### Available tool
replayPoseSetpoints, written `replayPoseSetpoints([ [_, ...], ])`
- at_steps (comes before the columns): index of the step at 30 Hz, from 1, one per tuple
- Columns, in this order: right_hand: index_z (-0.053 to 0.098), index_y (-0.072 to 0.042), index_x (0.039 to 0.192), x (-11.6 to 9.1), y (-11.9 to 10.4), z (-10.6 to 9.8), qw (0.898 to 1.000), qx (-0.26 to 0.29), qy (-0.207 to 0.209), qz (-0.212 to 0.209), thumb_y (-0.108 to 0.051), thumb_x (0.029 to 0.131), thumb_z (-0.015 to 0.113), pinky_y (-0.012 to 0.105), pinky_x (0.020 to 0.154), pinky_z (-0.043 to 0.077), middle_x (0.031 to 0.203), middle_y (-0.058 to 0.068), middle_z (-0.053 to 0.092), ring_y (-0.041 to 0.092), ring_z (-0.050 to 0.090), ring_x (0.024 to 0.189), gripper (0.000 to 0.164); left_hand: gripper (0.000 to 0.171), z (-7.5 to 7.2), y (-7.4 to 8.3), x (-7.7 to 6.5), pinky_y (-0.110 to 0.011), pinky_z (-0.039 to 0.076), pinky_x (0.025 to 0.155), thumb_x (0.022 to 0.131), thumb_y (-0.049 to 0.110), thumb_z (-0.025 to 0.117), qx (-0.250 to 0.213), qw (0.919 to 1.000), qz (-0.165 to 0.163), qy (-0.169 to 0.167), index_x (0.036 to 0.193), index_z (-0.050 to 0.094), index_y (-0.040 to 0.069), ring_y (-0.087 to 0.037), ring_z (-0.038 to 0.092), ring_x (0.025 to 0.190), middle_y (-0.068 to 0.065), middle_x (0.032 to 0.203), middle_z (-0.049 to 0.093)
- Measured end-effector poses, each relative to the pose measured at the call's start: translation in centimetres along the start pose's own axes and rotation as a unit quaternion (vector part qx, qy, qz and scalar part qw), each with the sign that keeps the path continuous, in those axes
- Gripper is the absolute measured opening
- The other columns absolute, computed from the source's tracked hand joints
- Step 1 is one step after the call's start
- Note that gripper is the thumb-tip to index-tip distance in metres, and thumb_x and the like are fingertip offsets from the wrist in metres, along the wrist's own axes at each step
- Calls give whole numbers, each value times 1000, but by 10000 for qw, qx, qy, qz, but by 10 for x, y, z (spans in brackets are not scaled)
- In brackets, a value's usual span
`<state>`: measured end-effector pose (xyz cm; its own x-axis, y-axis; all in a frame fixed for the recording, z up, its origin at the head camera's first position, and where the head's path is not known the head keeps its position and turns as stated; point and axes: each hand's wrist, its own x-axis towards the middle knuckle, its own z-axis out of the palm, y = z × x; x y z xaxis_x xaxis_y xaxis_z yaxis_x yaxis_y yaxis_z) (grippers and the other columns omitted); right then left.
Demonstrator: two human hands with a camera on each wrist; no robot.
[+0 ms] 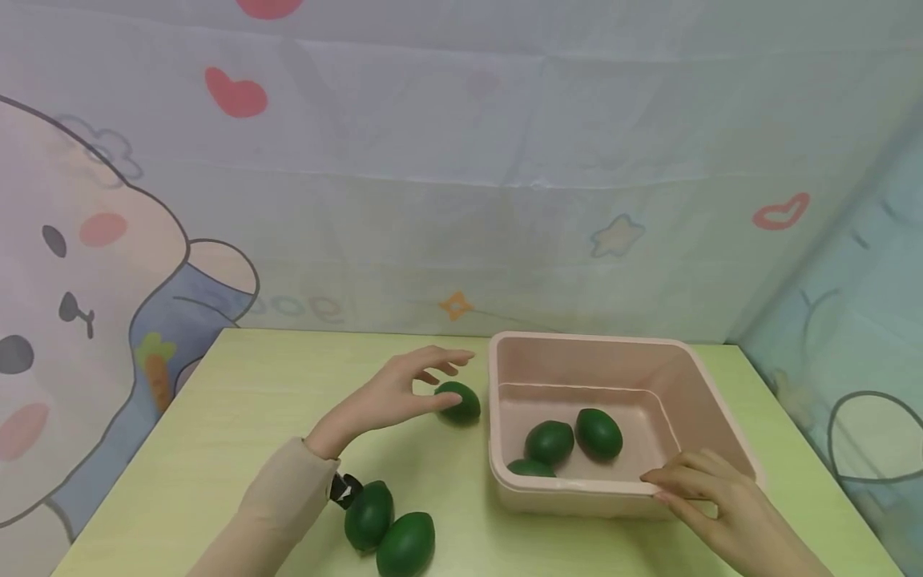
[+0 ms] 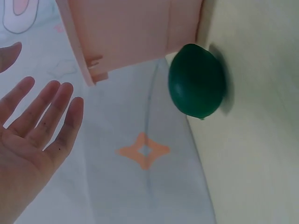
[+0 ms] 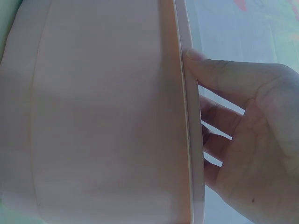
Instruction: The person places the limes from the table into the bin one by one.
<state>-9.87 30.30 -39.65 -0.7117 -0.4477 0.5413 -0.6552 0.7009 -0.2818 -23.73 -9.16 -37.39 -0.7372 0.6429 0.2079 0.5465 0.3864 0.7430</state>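
My left hand (image 1: 392, 389) hovers with fingers extended and parted, above a dark green lime-like fruit (image 1: 461, 405) on the table. In the left wrist view, a gap shows between the hand and this fruit (image 2: 197, 81). My right hand (image 1: 721, 501) pinches the near rim of a pink plastic box (image 1: 577, 486), thumb outside and fingers over the edge. The right wrist view shows the thumb against the box rim (image 3: 192, 121). Inside the box are a green fruit (image 1: 598, 435), another fruit (image 1: 550, 442) and a third (image 1: 531, 467), partly hidden by the near wall.
Two more green fruits, one (image 1: 369, 517) touching the other (image 1: 407, 545), lie near the left forearm on the pale yellow table (image 1: 238, 401). A printed cloth (image 1: 404, 224) hangs behind the table and along its right side. A black strap piece (image 1: 346, 489) shows by the left sleeve.
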Motion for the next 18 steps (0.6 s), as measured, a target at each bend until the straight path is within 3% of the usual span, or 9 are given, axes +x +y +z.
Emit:
replayPoseSetpoints([
  [10, 72, -26, 105, 1, -2, -1, 9998, 8, -119, 140, 5, 69, 78, 9, 69, 37, 94, -19, 61, -6, 46, 85, 48, 53, 1, -28, 11, -42, 49, 97, 90, 28, 68, -232, 9994, -259, 18, 139, 51, 21, -22, 59, 118, -5, 133, 59],
  [18, 72, -26, 104, 0, -1, -1, 9998, 54, -92, 160, 6, 69, 78, 9, 69, 37, 94, -19, 61, -7, 46, 86, 48, 53, 5, -45, 24, -46, 50, 96, 89, 23, 69, -160, 9995, -209, -171, 139, 52, 16, -28, 59, 117, -9, 133, 59],
])
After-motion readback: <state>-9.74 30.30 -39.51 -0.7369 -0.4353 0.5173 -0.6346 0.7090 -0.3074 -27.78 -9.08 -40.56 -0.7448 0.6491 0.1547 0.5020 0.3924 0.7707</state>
